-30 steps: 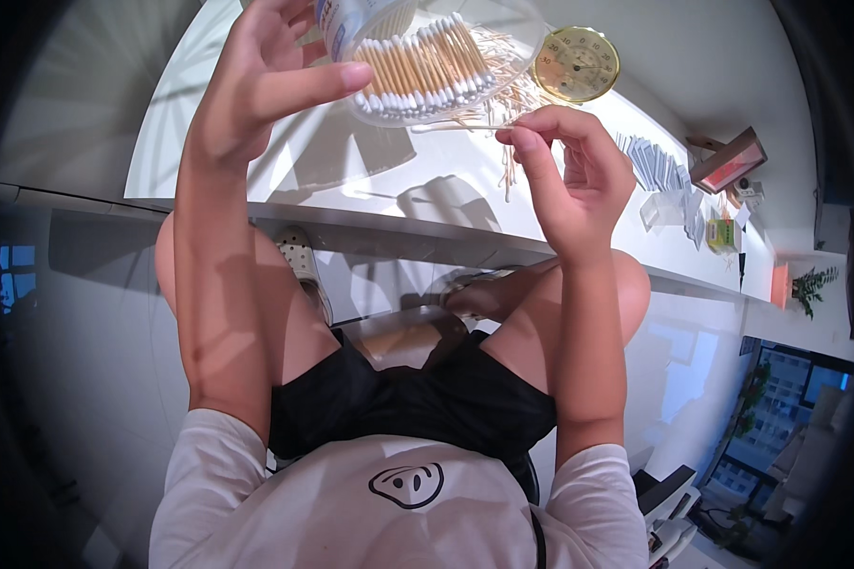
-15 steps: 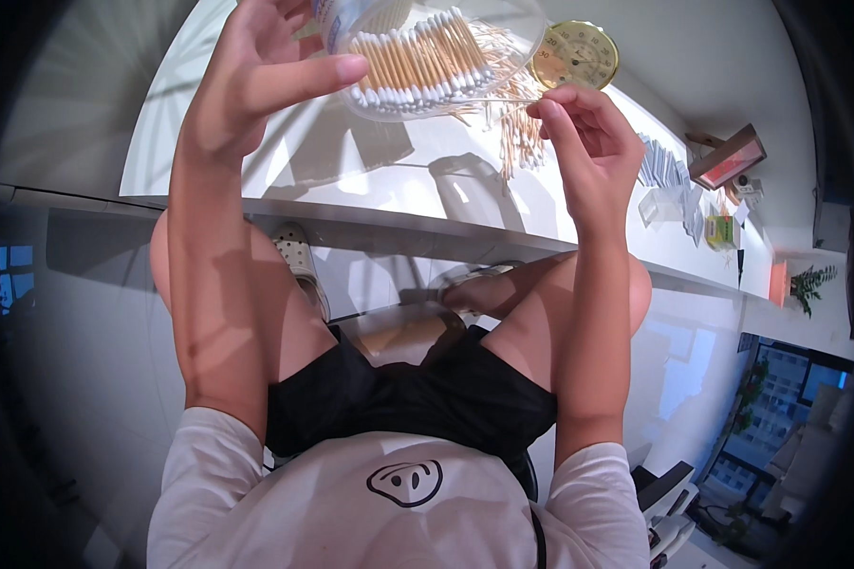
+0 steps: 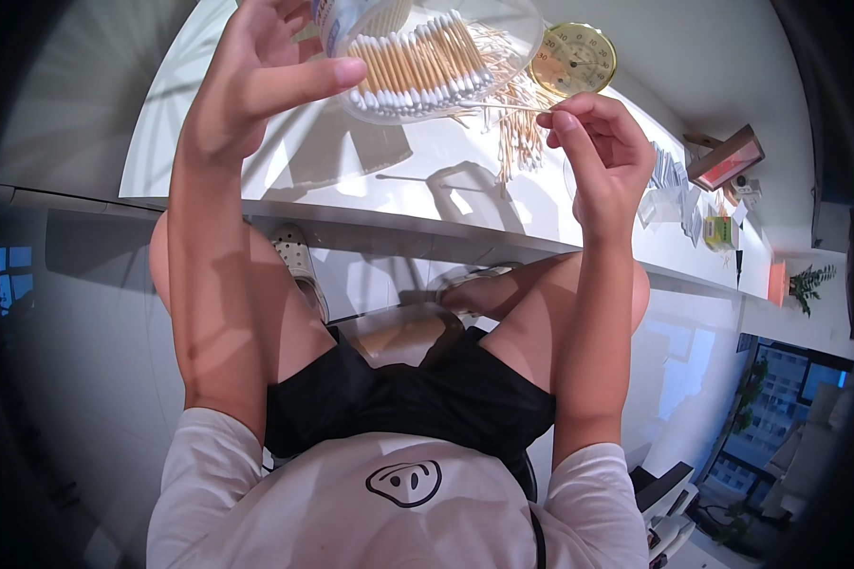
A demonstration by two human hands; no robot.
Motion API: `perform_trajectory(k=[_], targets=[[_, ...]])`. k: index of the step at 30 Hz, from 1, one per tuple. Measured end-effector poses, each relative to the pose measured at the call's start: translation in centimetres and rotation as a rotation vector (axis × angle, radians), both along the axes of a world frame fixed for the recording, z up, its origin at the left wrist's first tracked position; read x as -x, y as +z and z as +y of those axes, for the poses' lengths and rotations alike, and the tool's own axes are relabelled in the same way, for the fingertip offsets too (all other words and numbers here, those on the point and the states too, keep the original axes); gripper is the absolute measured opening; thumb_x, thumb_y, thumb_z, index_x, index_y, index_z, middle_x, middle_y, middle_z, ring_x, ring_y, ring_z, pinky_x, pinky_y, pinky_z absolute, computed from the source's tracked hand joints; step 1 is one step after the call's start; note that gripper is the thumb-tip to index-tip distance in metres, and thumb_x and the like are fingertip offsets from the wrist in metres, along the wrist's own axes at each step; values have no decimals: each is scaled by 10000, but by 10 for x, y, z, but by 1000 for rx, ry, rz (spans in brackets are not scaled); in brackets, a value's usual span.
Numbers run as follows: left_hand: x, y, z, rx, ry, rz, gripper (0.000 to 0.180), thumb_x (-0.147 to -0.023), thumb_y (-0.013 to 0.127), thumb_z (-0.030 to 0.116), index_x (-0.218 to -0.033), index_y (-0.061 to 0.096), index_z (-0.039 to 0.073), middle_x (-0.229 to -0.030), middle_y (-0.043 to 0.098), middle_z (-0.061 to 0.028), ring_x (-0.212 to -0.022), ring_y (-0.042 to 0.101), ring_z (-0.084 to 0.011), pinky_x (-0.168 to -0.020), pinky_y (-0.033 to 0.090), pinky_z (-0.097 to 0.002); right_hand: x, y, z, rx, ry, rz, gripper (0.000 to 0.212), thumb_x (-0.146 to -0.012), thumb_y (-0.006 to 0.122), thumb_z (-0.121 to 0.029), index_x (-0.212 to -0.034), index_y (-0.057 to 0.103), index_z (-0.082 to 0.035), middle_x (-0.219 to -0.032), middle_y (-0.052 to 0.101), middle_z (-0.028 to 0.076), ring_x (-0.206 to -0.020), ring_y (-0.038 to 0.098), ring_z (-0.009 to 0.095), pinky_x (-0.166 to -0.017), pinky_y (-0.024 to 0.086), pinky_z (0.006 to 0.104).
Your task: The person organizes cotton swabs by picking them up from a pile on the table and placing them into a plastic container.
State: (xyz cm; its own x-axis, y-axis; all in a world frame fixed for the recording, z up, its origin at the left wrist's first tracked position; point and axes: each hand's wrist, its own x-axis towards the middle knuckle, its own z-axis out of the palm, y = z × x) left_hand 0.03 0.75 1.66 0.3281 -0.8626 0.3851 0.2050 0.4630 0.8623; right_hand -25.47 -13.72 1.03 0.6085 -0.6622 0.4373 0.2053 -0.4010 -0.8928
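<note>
My left hand (image 3: pixel 273 76) is closed around a clear round tub (image 3: pixel 389 116) tipped on its side above the table, thumb along its rim. Inside the tub, cotton swabs (image 3: pixel 422 64) with wooden sticks and white tips lie side by side in rows. Between the thumb and forefinger of my right hand (image 3: pixel 603 152) a single cotton swab (image 3: pixel 514 105) is pinched, its far tip pointing left, close to the tub's opening. Behind and below the tub, a loose heap of cotton swabs (image 3: pixel 520 142) is spread on the white table (image 3: pixel 351 180).
A gold-rimmed round dial gauge (image 3: pixel 573 60) stands behind the heap. Toward the right are pale packets (image 3: pixel 669 175), a small green-and-yellow box (image 3: pixel 720 233), a framed picture (image 3: pixel 728 158) and a potted plant (image 3: pixel 808 284). My knees are under the table's front edge.
My right hand has moved slightly right and toward me with the pinched swab, which has drawn back a little from the tub. The left hand and tub have barely moved.
</note>
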Motion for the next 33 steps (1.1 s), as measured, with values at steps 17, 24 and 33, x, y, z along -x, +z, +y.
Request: perform_trajectory(k=[17,24,33], targets=[[7,-5,-4,62,-53,-4,1057,-583,837,80,-1504,330,-31,-1499,438,-182,-1412,414,-291,-1205,280,-410,-71,-11,54,968,-405,-71,183,-725,739,-54,-907,726,-69,-874,637,20,-738,557,227,-652,425,354],[6,-10,-3,53,-50,15,1089,-579,859,97,-1515,314,-15,-1523,411,-184,-1430,394,-304,-1209,277,-423,-71,-3,58,932,-335,-6,161,-765,771,-33,-918,756,-79,-854,694,48,-758,608,230,-669,470,332],[3,0,0,6,-33,7,1073,-565,859,99,-1499,347,-35,-1465,474,-167,-1374,455,-276,-1191,307,-381,-26,-10,40,587,19,-9,111,-856,657,-91,-772,702,-34,-630,622,85,-551,574,280,-547,454,346]])
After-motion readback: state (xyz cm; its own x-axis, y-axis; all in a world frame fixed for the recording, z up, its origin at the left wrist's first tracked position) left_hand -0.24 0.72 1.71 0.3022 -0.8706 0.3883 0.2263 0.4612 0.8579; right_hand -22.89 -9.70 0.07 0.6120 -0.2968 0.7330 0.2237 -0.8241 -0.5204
